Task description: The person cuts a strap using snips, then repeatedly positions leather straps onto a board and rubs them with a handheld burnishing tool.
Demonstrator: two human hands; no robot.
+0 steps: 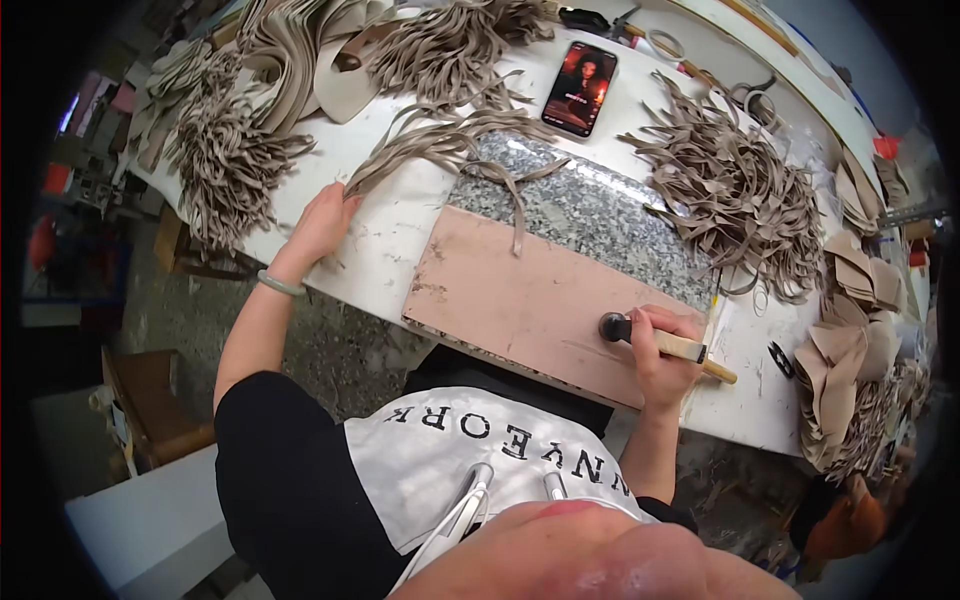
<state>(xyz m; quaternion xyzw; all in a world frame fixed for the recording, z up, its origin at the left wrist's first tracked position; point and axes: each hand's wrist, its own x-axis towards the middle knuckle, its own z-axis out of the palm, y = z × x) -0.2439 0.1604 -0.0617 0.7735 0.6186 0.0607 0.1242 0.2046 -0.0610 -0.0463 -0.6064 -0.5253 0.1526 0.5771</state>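
My left hand (325, 222) is closed round one end of a bundle of taupe straps (430, 140), at the table's near left edge. The straps fan out to the right, and a few loose ends trail over the grey speckled stone slab (600, 195) and the pinkish board (520, 300). Over the right part of that board, my right hand (668, 362) grips what looks like a hammer (616, 327). Its rounded black head points left, and a pale wooden part shows beside the fingers. A yellowish wooden handle end (720, 372) sticks out to the right below the hand.
Tangled strap piles lie at right (740, 190), far left (225, 165) and back (455, 50). A lit phone (579, 88) rests behind the slab. Stacked flat pieces (285, 55) stand at the back left. Small black snips (780, 360) and curved pieces (835, 370) lie right.
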